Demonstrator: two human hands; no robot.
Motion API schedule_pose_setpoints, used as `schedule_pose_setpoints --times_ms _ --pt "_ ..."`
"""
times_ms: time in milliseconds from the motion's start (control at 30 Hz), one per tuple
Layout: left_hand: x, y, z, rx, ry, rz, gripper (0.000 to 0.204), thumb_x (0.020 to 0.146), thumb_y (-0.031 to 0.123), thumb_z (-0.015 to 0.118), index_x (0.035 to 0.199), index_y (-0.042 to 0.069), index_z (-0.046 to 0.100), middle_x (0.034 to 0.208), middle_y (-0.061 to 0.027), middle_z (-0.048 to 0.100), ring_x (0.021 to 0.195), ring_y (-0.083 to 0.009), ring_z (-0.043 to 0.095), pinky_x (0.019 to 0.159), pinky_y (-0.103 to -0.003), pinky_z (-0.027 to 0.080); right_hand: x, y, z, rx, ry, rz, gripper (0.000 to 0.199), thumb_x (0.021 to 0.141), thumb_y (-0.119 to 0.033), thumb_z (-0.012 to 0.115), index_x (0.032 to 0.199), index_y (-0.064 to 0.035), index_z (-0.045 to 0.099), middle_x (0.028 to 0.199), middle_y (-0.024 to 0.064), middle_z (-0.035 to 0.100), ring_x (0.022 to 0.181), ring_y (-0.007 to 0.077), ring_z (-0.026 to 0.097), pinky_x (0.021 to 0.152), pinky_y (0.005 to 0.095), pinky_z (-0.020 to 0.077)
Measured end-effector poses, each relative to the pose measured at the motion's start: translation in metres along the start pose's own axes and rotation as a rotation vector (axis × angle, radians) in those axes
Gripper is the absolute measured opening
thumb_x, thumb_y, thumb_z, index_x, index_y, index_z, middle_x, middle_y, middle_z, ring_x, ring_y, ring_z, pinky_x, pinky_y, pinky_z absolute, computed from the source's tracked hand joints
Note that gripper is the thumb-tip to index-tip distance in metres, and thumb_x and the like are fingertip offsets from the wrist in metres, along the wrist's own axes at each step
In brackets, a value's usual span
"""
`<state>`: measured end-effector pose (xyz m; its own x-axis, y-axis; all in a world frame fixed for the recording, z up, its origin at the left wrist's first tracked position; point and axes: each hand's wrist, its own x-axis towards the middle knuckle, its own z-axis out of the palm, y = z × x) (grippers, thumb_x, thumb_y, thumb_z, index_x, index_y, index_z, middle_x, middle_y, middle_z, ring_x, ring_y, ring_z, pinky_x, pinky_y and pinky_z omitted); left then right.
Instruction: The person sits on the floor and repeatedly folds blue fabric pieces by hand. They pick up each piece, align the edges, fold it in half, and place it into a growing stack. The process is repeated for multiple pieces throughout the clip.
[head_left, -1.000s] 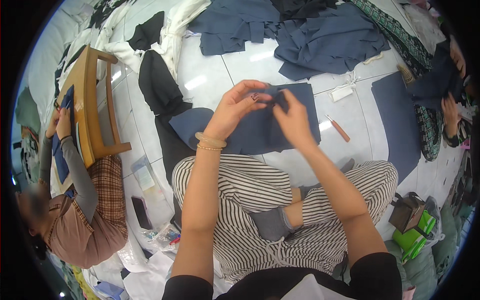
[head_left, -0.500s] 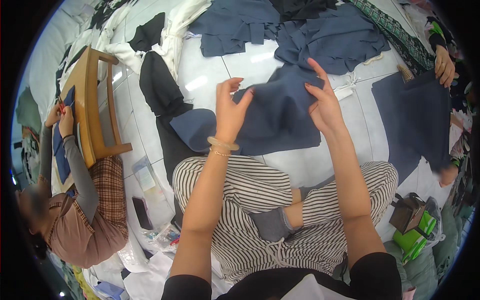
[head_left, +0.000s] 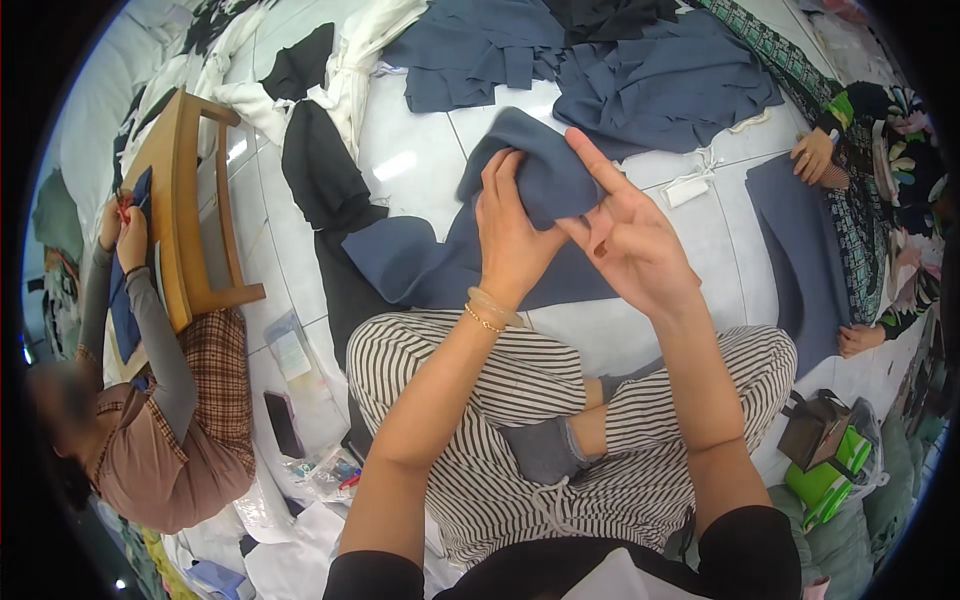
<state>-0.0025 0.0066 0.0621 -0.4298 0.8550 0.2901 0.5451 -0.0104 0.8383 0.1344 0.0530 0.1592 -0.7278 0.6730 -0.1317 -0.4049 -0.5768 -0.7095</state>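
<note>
In front of me a dark blue fabric piece point(head_left: 535, 165) is raised and folded over in my hands, its top curling above my fingers. The fingers of my left hand point(head_left: 512, 235) wrap its left side. Against its right edge is my right hand point(head_left: 645, 250), index finger stretched along the cloth and other fingers curled. My thumbs meet at the lower edge of the fold. The rest of the blue cloth point(head_left: 400, 262) spreads over the floor before my crossed legs, partly hidden behind my hands and wrists.
Blue fabric piles point(head_left: 665, 85) and black cloth point(head_left: 325, 165) lie on the tiled floor. At left, a person point(head_left: 170, 430) handles blue cloth beside a wooden table point(head_left: 190, 230). At right, another person's hands touch a blue panel point(head_left: 790, 260). A phone point(head_left: 283, 425) lies left of my knee.
My hands have come closer together and the blue fabric is now folded up between them. At right, the other person's upper hand has moved inward and down, and their blue panel looks narrower.
</note>
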Motion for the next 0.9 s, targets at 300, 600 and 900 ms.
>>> schedule_pose_setpoints --times_ms 300,600,900 --pt "0.04 -0.03 -0.079 -0.347 -0.355 -0.306 0.026 0.082 -0.009 0.058 0.105 -0.001 0.067 0.095 -0.0075 0.072 0.087 -0.0111 0.064 0.076 -0.024 0.05 0.002 -0.028 -0.066 -1.101 0.498 -0.198 0.048 0.078 0.015 0.049 0.115 -0.0057 0.071 0.09 0.0062 0.066 0.081 0.0104 0.06 0.072 0.0215 0.0486" --pt "0.033 -0.06 -0.084 -0.612 -0.553 -0.914 0.029 0.097 0.019 0.06 0.103 -0.007 0.07 0.094 -0.0058 0.071 0.08 -0.0102 0.062 0.074 -0.025 0.05 0.008 -0.019 -0.128 -0.66 0.42 0.185 0.024 0.097 -0.019 0.054 0.105 -0.0006 0.068 0.103 0.0058 0.064 0.094 0.0153 0.06 0.086 0.0306 0.0505" --pt "0.018 -0.116 -0.052 -0.116 -0.554 -0.811 0.032 0.094 0.024 0.066 0.082 -0.006 0.069 0.071 0.0009 0.057 0.065 -0.007 0.046 0.059 -0.024 0.038 0.017 0.036 -0.171 -0.908 0.525 0.472 0.024 0.086 -0.023 0.073 0.079 -0.0039 0.06 0.07 0.0013 0.054 0.06 0.0104 0.056 0.055 0.0273 0.0548"
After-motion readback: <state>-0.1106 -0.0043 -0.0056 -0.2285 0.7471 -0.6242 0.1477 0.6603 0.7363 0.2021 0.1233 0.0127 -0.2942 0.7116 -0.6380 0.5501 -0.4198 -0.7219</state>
